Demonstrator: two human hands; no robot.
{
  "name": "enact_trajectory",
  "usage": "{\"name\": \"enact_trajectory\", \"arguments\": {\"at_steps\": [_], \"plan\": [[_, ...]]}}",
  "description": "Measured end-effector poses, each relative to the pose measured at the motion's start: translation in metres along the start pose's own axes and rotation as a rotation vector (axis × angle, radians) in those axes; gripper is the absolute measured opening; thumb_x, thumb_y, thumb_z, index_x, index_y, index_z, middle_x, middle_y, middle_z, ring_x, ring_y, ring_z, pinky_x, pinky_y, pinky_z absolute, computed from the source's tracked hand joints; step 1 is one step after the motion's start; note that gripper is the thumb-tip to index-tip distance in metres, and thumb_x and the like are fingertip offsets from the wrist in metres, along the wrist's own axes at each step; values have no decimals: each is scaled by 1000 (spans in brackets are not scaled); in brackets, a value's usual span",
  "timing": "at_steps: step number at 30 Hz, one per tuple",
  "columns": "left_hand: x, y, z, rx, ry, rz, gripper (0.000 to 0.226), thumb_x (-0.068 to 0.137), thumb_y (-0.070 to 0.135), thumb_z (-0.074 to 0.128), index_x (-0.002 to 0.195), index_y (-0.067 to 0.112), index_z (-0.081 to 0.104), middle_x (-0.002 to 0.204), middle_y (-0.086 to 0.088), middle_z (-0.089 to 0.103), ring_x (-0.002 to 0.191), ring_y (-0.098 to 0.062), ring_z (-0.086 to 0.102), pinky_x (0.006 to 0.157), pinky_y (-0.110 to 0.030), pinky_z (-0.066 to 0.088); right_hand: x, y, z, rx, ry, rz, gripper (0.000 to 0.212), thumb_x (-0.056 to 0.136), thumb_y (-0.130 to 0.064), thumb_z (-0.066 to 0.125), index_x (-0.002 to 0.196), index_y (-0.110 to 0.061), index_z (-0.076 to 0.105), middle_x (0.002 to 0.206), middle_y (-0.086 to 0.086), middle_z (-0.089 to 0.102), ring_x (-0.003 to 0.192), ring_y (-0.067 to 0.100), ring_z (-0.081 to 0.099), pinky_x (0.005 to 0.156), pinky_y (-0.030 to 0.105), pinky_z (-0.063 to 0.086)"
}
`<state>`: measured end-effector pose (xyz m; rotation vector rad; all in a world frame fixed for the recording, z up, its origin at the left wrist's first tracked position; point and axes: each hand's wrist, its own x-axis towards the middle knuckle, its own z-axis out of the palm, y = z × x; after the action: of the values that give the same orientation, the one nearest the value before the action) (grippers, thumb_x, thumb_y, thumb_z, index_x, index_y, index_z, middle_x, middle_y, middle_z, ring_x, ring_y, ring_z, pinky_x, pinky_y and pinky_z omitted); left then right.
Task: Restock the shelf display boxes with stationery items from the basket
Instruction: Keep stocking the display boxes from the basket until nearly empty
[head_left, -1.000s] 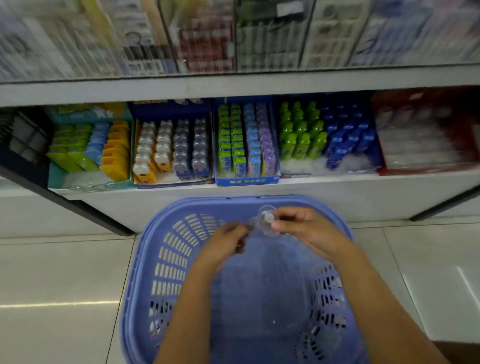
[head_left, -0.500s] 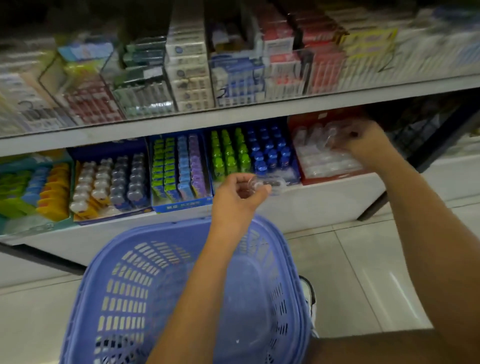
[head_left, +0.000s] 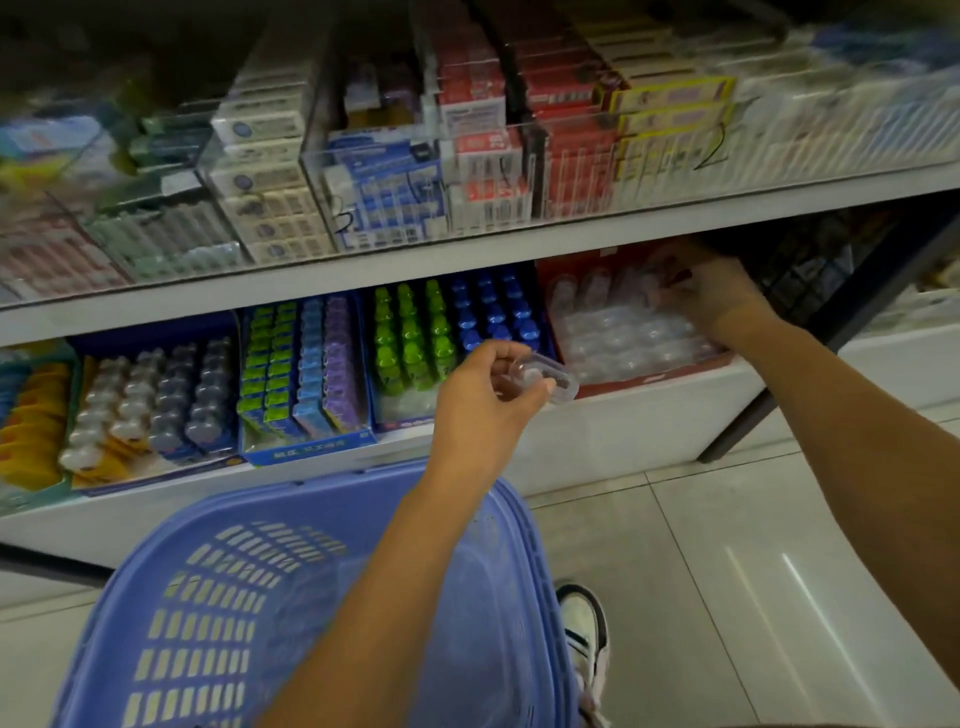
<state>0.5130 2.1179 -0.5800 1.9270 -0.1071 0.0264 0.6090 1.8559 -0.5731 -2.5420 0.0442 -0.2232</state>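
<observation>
My left hand (head_left: 485, 402) pinches a small clear plastic item (head_left: 545, 376) in front of the lower shelf, just below the box of green and blue bottles (head_left: 452, 332). My right hand (head_left: 714, 293) reaches into the back right of the red display box (head_left: 639, 382), which holds rows of clear items; its fingers curl around one clear piece with a dark part there. The purple basket (head_left: 519, 571) sits on the floor below my arms; I make out no items in the part that shows.
Left of the red box stand other display boxes: green, blue and purple sticks (head_left: 301, 374), clear bottles (head_left: 150, 405), yellow items (head_left: 31, 415). The upper shelf (head_left: 519, 234) overhangs with boxed goods. A black shelf strut (head_left: 810, 358) stands right. My shoe (head_left: 584, 631) rests beside the basket.
My hands separated over the basket and rose to the shelf. The right hand went into the red box with a clear item; the left followed, still holding its clear item. My view swung right.
</observation>
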Motion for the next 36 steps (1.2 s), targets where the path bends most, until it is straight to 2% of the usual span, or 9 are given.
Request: {"name": "enact_trajectory", "arguments": {"at_steps": [3,6,11,18,20,23,29,33,36], "plan": [[22,9,18,88,-1,85,27,78,22,76,101,26,62,84,9,63,67,-2,55,64,-13,47,2,7,-2,3,9,1,38,76,-3,73,112,-6,61,113,16,64,102,30,61,88,31,48],[50,17,37,190,-24,155,33,76,22,78,107,16,65,93,0,64,75,-10,54,73,-23,50,8,9,0,-62,-65,-34,39,77,0,70,115,-5,59,115,19,62,106,36,59,93,45,49],[85,17,58,266,-66,143,36,78,21,75,111,15,61,100,0,66,90,-16,60,77,-24,49,10,15,10,-176,-94,-14,39,82,-3,64,120,-8,57,111,20,66,103,36,61,93,40,49],[108,20,84,464,-136,218,32,85,20,67,114,13,57,109,-8,65,100,-24,60,80,-30,48,6,18,13,-166,-79,-21,35,88,-9,60,123,-9,56,115,21,63,106,39,60,93,47,50],[112,21,88,488,-137,236,30,87,17,63,116,11,56,108,-8,63,95,-18,60,79,-21,46,6,17,11,-174,-81,-22,36,88,-10,60,123,-9,55,116,22,63,106,39,60,94,48,49],[118,20,89,474,-162,214,23,92,12,55,115,10,56,93,4,57,68,9,47,60,2,33,5,14,10,-200,-87,-27,36,89,-9,58,124,-11,54,116,22,63,106,39,60,94,47,50],[131,30,96,602,-244,236,27,95,16,51,121,10,53,124,-11,56,112,-24,53,83,-21,34,3,8,8,-292,-78,-59,33,92,-10,53,126,-8,52,114,23,64,103,38,61,90,42,51],[127,29,106,645,-204,269,30,95,15,50,125,11,55,127,-11,54,114,-27,53,92,-32,43,3,7,7,-356,-103,-68,33,95,-13,50,126,-5,50,114,24,63,103,39,60,89,42,50],[123,22,103,677,-195,294,34,92,14,56,125,7,52,128,-15,51,114,-28,53,92,-30,42,4,9,6,-333,-105,-87,35,93,-12,53,127,-5,51,114,25,62,103,40,59,88,40,50]]}}
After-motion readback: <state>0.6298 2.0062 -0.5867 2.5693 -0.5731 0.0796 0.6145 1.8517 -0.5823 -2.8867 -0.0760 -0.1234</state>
